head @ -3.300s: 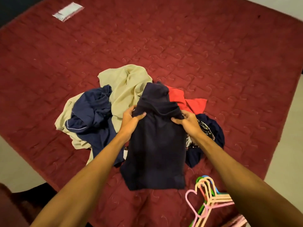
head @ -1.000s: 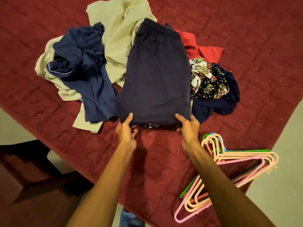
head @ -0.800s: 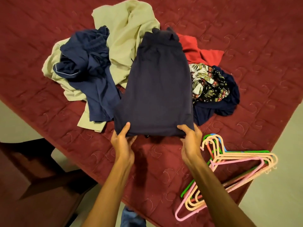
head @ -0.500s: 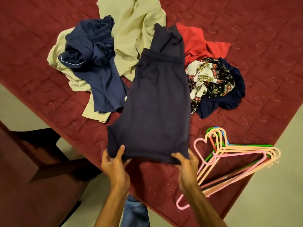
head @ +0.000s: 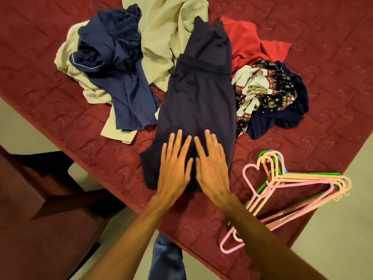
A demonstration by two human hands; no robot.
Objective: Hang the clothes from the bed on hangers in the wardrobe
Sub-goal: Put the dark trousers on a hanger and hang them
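A dark navy garment (head: 199, 98) lies spread flat on the red quilted bed (head: 323, 47), its lower end near the bed's corner. My left hand (head: 174, 164) and my right hand (head: 212, 164) press on its lower part side by side, fingers straight and spread. Behind it sits a pile: a blue garment (head: 115, 63), a cream one (head: 167, 27), a red one (head: 246, 41) and a patterned black-and-white one (head: 260, 87). A stack of coloured plastic hangers (head: 292, 184) lies on the bed to the right of my right hand.
A dark wooden piece of furniture (head: 40, 219) stands at the lower left beside the bed. Pale floor (head: 343, 239) shows at the right and the left of the bed's corner. My jeans-clad leg (head: 167, 259) shows below the bed edge.
I pulled the dark navy garment toward the bed's corner, laid it down and let go of its hem. Both hands now lie flat on it.
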